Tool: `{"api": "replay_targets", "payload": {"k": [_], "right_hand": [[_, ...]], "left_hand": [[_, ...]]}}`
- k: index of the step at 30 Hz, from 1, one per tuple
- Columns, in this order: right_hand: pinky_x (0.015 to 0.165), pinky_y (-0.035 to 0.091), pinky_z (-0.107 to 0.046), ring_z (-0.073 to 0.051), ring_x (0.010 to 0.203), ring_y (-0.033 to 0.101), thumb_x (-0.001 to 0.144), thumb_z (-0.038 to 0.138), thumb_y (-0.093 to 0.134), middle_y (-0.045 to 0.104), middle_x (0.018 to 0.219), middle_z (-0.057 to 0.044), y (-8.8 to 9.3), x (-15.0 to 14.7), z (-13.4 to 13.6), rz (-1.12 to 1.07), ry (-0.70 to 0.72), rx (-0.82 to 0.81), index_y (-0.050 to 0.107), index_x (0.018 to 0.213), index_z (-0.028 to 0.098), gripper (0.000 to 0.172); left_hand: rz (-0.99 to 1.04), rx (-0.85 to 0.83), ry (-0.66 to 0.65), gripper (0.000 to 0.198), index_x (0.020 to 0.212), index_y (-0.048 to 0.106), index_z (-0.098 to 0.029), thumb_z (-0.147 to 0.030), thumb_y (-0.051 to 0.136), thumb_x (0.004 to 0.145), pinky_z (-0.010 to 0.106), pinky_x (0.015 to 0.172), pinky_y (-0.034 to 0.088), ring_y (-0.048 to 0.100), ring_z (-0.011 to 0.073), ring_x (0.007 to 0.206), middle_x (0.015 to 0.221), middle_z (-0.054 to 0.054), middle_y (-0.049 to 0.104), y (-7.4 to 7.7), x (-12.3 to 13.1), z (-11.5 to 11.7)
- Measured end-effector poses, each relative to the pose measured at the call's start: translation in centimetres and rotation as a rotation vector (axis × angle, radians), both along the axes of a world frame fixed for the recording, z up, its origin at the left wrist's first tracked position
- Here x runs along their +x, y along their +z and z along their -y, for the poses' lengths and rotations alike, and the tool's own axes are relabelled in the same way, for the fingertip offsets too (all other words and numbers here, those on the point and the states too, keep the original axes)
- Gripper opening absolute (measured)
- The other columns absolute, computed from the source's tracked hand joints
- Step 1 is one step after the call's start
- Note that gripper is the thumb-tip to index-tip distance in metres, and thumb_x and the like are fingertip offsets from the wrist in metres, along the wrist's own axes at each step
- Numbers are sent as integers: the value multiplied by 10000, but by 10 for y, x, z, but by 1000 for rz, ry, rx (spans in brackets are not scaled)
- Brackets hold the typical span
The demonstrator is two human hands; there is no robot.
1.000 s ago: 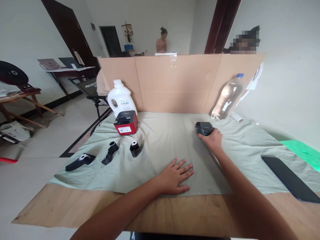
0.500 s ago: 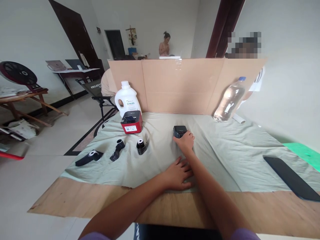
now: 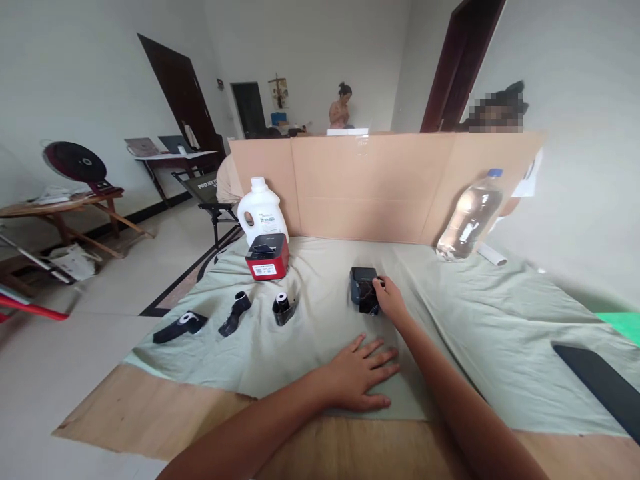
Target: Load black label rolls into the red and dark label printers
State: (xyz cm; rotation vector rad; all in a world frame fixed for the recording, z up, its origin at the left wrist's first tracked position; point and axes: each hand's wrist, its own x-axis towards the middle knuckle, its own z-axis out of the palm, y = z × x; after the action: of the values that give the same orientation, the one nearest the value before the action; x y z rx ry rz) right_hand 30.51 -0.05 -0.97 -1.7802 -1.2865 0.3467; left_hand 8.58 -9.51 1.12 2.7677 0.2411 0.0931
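On the cloth in front of me stands a small dark box-shaped device (image 3: 363, 275), which looks like a mini label printer. A shiny black strip (image 3: 369, 305) hangs over its front. My right hand (image 3: 393, 299) is at the device's right side, thumb and fingers closed on the strip's edge; the exact contact is partly hidden. My left hand (image 3: 361, 373) lies flat on the cloth nearer to me, fingers spread, holding nothing. Left of it are a black roll with a white core (image 3: 283, 308), a second black roll (image 3: 236, 313) and a third, partly unrolled (image 3: 181, 327).
A red box-shaped device (image 3: 269, 259) stands before a white jug (image 3: 262, 212). A cardboard screen (image 3: 360, 190) closes off the back. A tilted water bottle (image 3: 471, 215) and a white tube (image 3: 492, 254) are back right; a black phone-like slab (image 3: 597, 383) lies right. People are beyond.
My right hand has shifted from the device's top front to its right side, uncovering the black strip. My left hand's fingers are spread wider. The camera view has tilted slightly.
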Motion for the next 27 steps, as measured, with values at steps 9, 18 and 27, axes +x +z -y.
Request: {"api": "replay_targets", "payload": {"k": [9, 18, 27], "right_hand": [[1039, 464, -450, -278, 1170, 623, 949, 457, 342, 660, 1284, -157, -20, 4, 3, -17, 31, 58, 595, 1296, 141, 533], [1074, 436, -462, -298, 1267, 570, 985, 424, 280, 603, 1385, -151, -13, 1, 8, 42, 103, -22, 520, 1400, 140, 557], [1056, 445, -472, -307, 1235, 586, 985, 423, 283, 603, 1381, -161, -12, 0, 9, 47, 89, -7, 527, 1392, 129, 558]], "left_hand": [[754, -902, 879, 267, 1152, 582, -205, -304, 487, 922, 222, 492, 434, 508, 79, 458, 732, -20, 610, 15, 29, -106], [578, -1214, 1037, 251, 995, 637, -115, -167, 690, 755, 185, 415, 259, 395, 44, 429, 624, -45, 502, -2, 50, -185], [471, -1170, 1044, 246, 1027, 672, -136, -127, 615, 787, 173, 404, 275, 434, 32, 455, 678, -35, 552, -8, 48, -187]]}}
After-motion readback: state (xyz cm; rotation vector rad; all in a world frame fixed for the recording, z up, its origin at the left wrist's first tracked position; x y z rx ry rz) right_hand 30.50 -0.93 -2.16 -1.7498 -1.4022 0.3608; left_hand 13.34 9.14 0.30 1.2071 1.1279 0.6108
